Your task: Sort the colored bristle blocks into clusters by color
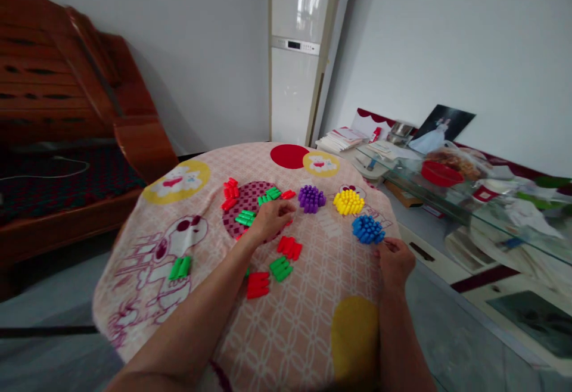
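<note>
My left hand (276, 216) is over the middle of the table with its fingers curled together. A red plastic peg (289, 223) shows just below its fingertips; whether the hand grips it is hidden. At the right table edge, my right hand (395, 258) has its fingers pinched beside a cluster of blue pegs (368, 229). What lies between those fingers is too small to make out. Purple pegs (311, 199) and yellow pegs (348, 202) stand bunched beyond the hands. Red pegs (258, 285) and green pegs (281, 268) lie in small rows around my left forearm.
A patterned cloth (308, 326) covers the round table. More green pegs (180, 268) lie at left and red pegs (230, 194) farther back. A cluttered glass-topped cabinet (473, 219) stands close on the right, a wooden bench (89, 159) at left, and a white appliance (295, 88) behind.
</note>
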Demonstrator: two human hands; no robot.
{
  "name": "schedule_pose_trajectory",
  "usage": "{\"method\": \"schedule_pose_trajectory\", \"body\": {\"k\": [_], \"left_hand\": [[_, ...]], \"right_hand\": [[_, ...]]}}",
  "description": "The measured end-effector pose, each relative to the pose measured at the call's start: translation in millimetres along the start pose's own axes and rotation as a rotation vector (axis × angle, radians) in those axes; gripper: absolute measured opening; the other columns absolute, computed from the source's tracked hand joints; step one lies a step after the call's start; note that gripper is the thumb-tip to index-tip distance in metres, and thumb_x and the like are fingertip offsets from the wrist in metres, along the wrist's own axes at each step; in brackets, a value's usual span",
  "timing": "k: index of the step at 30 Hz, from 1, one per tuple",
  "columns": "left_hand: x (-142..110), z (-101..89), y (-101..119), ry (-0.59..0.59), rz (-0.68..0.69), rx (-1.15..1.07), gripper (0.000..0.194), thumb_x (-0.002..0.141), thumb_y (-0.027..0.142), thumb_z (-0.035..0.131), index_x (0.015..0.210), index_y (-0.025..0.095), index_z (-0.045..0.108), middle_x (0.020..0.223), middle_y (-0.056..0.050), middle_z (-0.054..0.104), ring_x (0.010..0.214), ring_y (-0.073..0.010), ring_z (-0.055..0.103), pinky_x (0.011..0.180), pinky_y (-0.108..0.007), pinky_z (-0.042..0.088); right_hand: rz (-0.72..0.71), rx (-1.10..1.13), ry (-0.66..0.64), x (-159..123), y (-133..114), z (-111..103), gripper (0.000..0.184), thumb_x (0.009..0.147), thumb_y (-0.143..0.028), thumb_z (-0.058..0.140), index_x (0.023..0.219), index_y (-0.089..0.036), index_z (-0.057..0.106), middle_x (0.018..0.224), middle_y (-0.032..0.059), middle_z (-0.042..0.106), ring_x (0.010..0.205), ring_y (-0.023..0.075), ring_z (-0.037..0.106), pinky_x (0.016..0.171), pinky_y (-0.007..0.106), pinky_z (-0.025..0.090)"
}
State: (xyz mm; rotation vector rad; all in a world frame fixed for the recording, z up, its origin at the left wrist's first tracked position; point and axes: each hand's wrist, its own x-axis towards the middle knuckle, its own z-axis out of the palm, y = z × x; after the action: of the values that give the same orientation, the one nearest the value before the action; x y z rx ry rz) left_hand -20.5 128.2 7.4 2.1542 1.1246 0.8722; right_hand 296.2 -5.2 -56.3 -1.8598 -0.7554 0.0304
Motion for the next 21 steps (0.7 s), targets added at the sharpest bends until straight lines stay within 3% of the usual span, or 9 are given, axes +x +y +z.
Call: {"method": "schedule_pose_trajectory", "body": {"k": [2,4,9,12,17,21], "left_hand": [[0.1,-2.9,-0.6,0.008,0.013,0.020,0.020,0.077,0.023,0.058,0.089,0.015,0.072,0.081,-0.003,0.075,0.070,-0.0153,0.066,0.069,-0.025,0.050],[-0.3,-13.2,-2.9,0.053,0.010,0.015,0.022,0.078,0.024,0.057,0.091,0.016,0.072,0.081,-0.003,0.075,0.071,-0.0157,0.066,0.069,-0.025,0.050],[-15.1,-66.2,-23.2,0.414,-0.210,0.087,0.028,0.080,0.029,0.056,0.097,0.015,0.072,0.080,-0.005,0.074,0.071,-0.0171,0.066,0.067,-0.026,0.050],[-41.6,-98.9,-44.8,0.529,-0.387,0.251,0.028,0.079,0.027,0.056,0.098,0.013,0.071,0.092,-0.009,0.075,0.083,-0.0212,0.069,0.077,-0.030,0.051],[-106.9,-126.7,-76.5,0.471,-0.601,0.532,0.039,0.079,0.036,0.060,0.112,0.016,0.068,0.106,-0.013,0.072,0.099,-0.0287,0.067,0.085,-0.037,0.052],[-150.9,-110.5,-82.8,0.387,-0.599,0.636,0.046,0.081,0.034,0.058,0.122,0.014,0.062,0.116,-0.017,0.069,0.111,-0.0310,0.064,0.094,-0.040,0.050]], "right_hand": [[-0.097,-0.040,0.072,-6.9,-4.6,-1.9,0.032,0.071,-0.037,0.058,0.087,-0.013,0.072,0.072,0.0107,0.072,0.059,0.0226,0.064,0.059,0.032,0.049],[-0.191,-0.043,0.065,-17.1,-11.4,-3.9,0.031,0.075,-0.038,0.055,0.085,-0.014,0.071,0.076,0.0108,0.072,0.066,0.0227,0.064,0.065,0.032,0.049],[-0.314,0.010,-0.339,-48.9,-27.1,-4.1,0.030,0.079,-0.041,0.053,0.078,-0.017,0.070,0.067,0.0059,0.068,0.062,0.0195,0.060,0.060,0.028,0.044],[-0.352,-0.002,-0.477,-60.1,-31.2,-1.8,0.031,0.079,-0.042,0.051,0.071,-0.018,0.068,0.063,0.0038,0.066,0.059,0.0183,0.058,0.058,0.027,0.041],[-0.327,0.038,-0.480,-59.4,-28.6,1.8,0.034,0.076,-0.047,0.050,0.070,-0.018,0.068,0.061,0.0041,0.066,0.057,0.0189,0.058,0.056,0.028,0.041],[-0.338,0.076,-0.458,-56.5,-23.2,4.4,0.035,0.074,-0.048,0.051,0.071,-0.018,0.069,0.062,0.0051,0.067,0.059,0.0201,0.059,0.058,0.029,0.042]]}}
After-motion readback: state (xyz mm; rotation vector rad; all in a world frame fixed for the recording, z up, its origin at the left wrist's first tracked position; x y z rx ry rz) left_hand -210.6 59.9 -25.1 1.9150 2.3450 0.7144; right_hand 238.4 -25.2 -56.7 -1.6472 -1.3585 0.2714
